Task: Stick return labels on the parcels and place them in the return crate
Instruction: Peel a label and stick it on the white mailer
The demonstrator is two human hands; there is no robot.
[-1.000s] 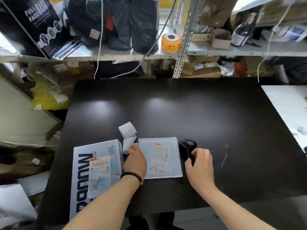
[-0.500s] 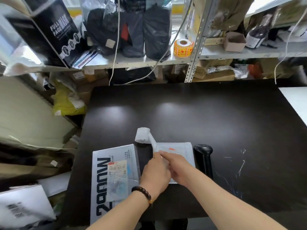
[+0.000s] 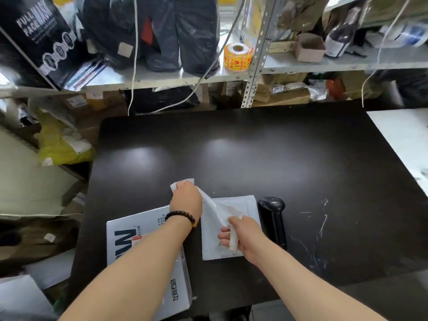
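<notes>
White label strip point(image 3: 214, 208) slanting far-left to near-right; left hand point(image 3: 186, 199) gripping roll point(image 3: 183, 181), right hand point(image 3: 246, 235) pinching end

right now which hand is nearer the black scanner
Right. The right hand pinches the label strip over the envelope, just beside the scanner; the left hand grips the label roll farther left.
</notes>
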